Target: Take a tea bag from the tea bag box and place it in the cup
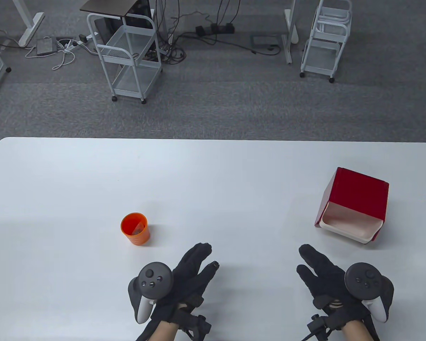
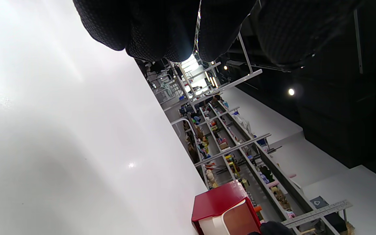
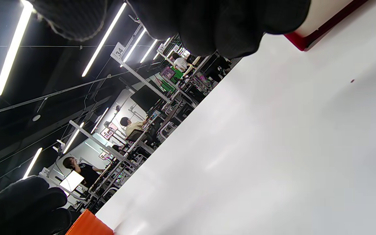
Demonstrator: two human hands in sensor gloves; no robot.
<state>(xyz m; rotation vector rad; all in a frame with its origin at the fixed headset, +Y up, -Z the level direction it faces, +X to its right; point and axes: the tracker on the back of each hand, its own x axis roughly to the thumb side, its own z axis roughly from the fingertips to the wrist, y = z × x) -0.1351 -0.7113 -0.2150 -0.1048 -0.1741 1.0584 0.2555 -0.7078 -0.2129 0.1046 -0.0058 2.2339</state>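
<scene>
Table view: sitting open-mouthed on the white desk (image 1: 213,177), right side, red tea bag box (image 1: 355,204) baring a pale, seemingly bagless tray; standing left, orange cup (image 1: 135,228) holding a pale tea bag (image 1: 137,227); resting nearer, left hand (image 1: 184,280) and right hand (image 1: 323,279), fingers spread, gripping nothing.
</scene>
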